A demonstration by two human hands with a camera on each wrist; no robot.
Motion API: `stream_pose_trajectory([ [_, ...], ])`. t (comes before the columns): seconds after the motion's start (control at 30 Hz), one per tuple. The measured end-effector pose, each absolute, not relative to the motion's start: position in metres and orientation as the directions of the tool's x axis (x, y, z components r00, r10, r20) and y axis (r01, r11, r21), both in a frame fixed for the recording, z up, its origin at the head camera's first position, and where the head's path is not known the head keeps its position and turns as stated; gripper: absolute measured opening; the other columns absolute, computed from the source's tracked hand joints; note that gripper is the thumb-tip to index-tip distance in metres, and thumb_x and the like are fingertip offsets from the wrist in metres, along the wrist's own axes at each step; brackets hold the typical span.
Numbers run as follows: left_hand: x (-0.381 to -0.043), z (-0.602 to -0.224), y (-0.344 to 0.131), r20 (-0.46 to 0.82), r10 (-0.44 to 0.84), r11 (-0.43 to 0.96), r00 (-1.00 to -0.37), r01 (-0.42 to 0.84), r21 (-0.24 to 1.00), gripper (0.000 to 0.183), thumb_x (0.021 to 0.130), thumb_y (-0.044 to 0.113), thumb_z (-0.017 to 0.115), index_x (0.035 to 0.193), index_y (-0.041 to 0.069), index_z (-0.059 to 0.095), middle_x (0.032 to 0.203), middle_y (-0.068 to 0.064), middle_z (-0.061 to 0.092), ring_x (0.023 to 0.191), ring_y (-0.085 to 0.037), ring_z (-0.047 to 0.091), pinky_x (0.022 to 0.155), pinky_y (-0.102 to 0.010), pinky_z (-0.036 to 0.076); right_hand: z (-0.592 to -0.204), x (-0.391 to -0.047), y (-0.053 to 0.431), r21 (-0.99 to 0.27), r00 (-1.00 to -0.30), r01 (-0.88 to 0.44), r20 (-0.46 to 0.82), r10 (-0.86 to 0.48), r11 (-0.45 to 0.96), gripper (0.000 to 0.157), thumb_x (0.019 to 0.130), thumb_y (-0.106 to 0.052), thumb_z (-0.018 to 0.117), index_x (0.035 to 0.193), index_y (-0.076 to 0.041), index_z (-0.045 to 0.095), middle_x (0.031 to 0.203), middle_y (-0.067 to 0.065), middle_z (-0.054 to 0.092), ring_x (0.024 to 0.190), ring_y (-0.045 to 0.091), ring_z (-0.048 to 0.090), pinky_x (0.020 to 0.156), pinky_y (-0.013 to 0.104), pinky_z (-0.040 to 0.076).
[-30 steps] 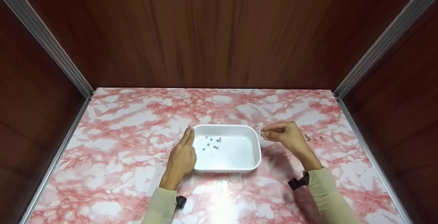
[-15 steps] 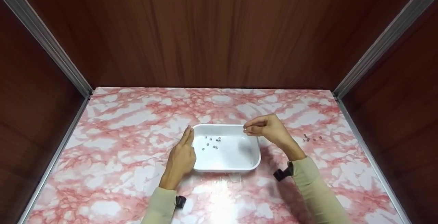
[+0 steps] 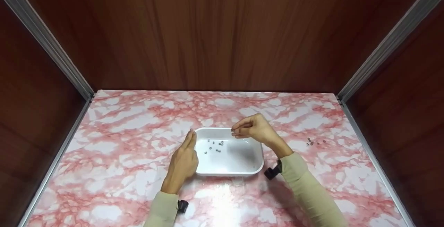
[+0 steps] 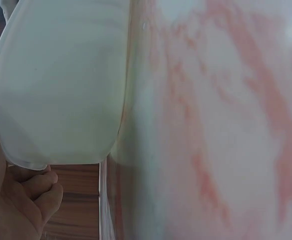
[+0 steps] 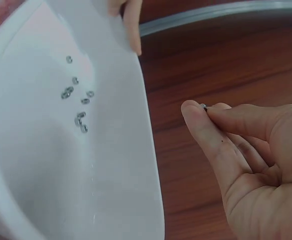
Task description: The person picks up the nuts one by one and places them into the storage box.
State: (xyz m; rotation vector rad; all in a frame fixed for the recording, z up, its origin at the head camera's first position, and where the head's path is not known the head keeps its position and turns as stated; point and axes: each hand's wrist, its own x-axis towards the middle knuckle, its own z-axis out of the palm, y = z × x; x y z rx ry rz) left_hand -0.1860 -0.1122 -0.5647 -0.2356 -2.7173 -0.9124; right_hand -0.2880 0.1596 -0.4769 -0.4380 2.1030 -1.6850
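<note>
A white rectangular tray (image 3: pixel 229 174) sits on the table, with several small metal nuts (image 5: pixel 84 128) scattered on its floor, mostly toward the left. My left hand (image 3: pixel 182 162) holds the tray's left end. Its index and middle fingers lie along the rim, while in the left wrist view other fingers (image 4: pixel 48 197) curl beside the tray's edge. Over the back rim, right of the middle, my right hand (image 3: pixel 255 129) pinches one nut (image 5: pixel 203 107) between thumb and fingertips. Most of that nut is hidden by the fingers.
More loose nuts (image 3: pixel 311 143) lie in a small group on the table to the right of the tray. The pink-and-white marbled tabletop (image 3: pixel 114 171) is bounded by brown wood-grain panels (image 3: pixel 215 36) at the back and sides, with grey metal strips at the corners.
My right hand has travelled left with the pinched nut, from beside the tray's right end to above its back rim. The left hand and tray have stayed in place.
</note>
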Motion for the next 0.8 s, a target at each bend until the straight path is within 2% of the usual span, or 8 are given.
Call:
stream_pose_trajectory([
  [0.13,-0.186,-0.565,-0.112,0.300,0.066,0.790,-0.952,0.234,0.567,0.054,0.104,0.005,0.044,0.157,-0.005,0.042,0.169,-0.021,0.037,0.144,-0.039,0.055,0.062,-0.025,0.049,-0.480,-0.290,0.151,-0.971,-0.856,-0.001,-0.123,-0.503,0.238,0.017,0.093,0.007,0.070,0.108,0.012,0.076,0.103,0.026,0.080,0.095,0.034,0.081,0.086,0.041,0.065],
  [0.33,-0.186,-0.566,-0.112,0.314,0.061,0.799,-0.948,0.235,0.553,0.054,0.103,0.003,0.048,0.156,-0.005,0.043,0.168,-0.021,0.039,0.143,-0.040,0.055,0.066,-0.031,0.054,-0.481,-0.293,0.140,-0.961,-0.828,-0.012,-0.145,-0.541,0.275,0.018,0.094,0.008,0.067,0.109,0.010,0.077,0.107,0.027,0.079,0.106,0.050,0.075,0.086,0.039,0.066],
  [0.53,-0.186,-0.564,-0.111,0.314,0.053,0.803,-0.948,0.227,0.551,0.055,0.103,0.003,0.048,0.157,-0.005,0.043,0.168,-0.019,0.039,0.141,-0.040,0.057,0.075,-0.038,0.059,-0.485,-0.296,0.130,-0.960,-0.824,-0.016,-0.146,-0.547,0.280,0.018,0.094,0.011,0.064,0.107,0.010,0.077,0.105,0.028,0.079,0.106,0.051,0.074,0.086,0.039,0.066],
  [0.77,-0.186,-0.565,-0.111,0.288,0.047,0.801,-0.956,0.208,0.561,0.055,0.103,0.004,0.047,0.157,-0.003,0.042,0.170,-0.018,0.037,0.143,-0.040,0.054,0.093,-0.044,0.060,-0.495,-0.299,0.126,-0.955,-0.824,-0.031,-0.143,-0.548,0.297,0.015,0.093,0.009,0.068,0.106,0.012,0.076,0.104,0.030,0.078,0.103,0.046,0.077,0.085,0.038,0.066],
  [0.8,-0.186,-0.565,-0.111,0.289,0.047,0.802,-0.956,0.208,0.560,0.055,0.104,0.005,0.047,0.157,-0.003,0.042,0.169,-0.018,0.037,0.143,-0.040,0.055,0.092,-0.043,0.060,-0.496,-0.298,0.126,-0.954,-0.826,-0.030,-0.145,-0.545,0.300,0.015,0.092,0.009,0.069,0.105,0.012,0.077,0.104,0.030,0.078,0.103,0.046,0.077,0.085,0.037,0.066],
])
